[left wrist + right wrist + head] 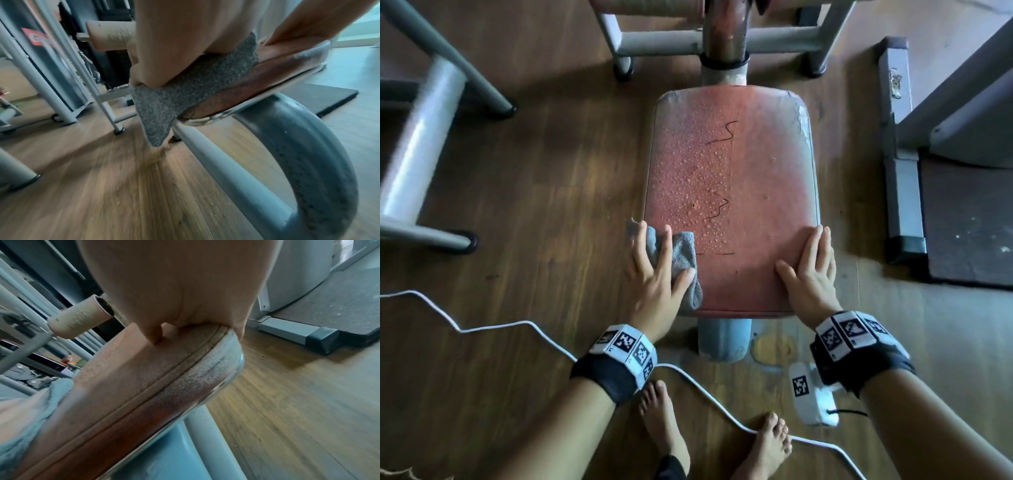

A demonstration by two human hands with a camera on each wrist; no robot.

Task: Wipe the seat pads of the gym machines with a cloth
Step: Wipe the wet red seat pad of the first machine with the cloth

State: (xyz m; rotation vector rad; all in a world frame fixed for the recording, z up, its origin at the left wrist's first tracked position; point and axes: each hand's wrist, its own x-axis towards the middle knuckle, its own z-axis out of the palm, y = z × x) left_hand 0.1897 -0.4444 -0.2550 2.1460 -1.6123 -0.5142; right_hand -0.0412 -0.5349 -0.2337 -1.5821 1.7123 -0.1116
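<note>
A worn red seat pad [750, 178] fills the middle of the head view, and water droplets cover its left half. My left hand [662, 260] presses a grey cloth [683, 253] onto the pad's near left corner with straight, spread fingers. One end of the cloth [160, 113] hangs over the pad's edge [267, 73]. My right hand [806, 263] lies flat and open on the pad's near right edge, holding nothing. The right wrist view shows that palm [174, 288] resting on the pad [144, 378], with the cloth [30, 418] at lower left.
Grey machine frame tubes [431, 137] stand left and behind the pad. A black mat [962, 222] and a metal base [900, 192] lie to the right. A white cable [544, 334] crosses the wooden floor near my bare feet [664, 421]. A white tagged object [808, 394] sits by the seat post [724, 339].
</note>
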